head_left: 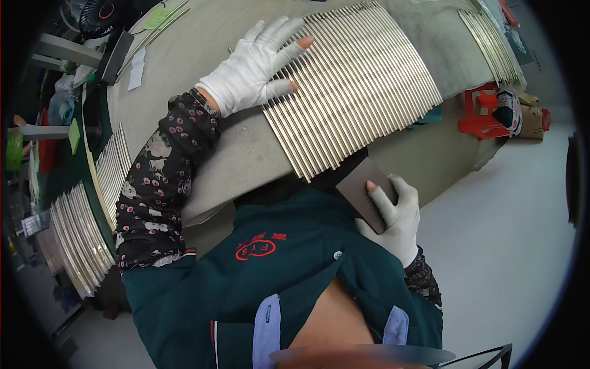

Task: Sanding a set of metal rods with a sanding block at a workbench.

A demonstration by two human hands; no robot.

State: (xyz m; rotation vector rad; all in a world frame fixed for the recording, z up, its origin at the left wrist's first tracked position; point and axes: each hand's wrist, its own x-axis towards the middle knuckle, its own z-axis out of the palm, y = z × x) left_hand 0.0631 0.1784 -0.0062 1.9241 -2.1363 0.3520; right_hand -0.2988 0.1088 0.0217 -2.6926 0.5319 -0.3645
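Green tape roll [13,150]: far left edge, round, partly cut off by the rim of the view.
Side rod stacks [80,237]: lower left, two fans of thin pale metal rods on a dark green ledge beside the counter.
Paper slips [137,67]: upper left on the counter [246,154], one white strip; a pale green slip [158,17] lies above it near the top edge.
Fan [101,12]: top left corner, black with an orange ring, only partly in view.
Left hand [252,64]: white glove with cut-off tips; fingers spread flat and open, pressing on the left end of the rod row, gripping nothing.
Rod row [353,89]: centre, many thin pale metal rods laid side by side, touching, on the grey counter; lower ends overhang its near edge.
Right hand [393,215]: white glove; fingers closed around a brown sanding pad [362,187], held just below the overhanging rod ends.
Second rod row [491,43]: upper right on the counter, well apart from the centre row.
Red stool [482,114]: right, on the floor below the counter edge.
Bags [522,114]: just right of the stool, brown and dark packages; contents cannot be told.
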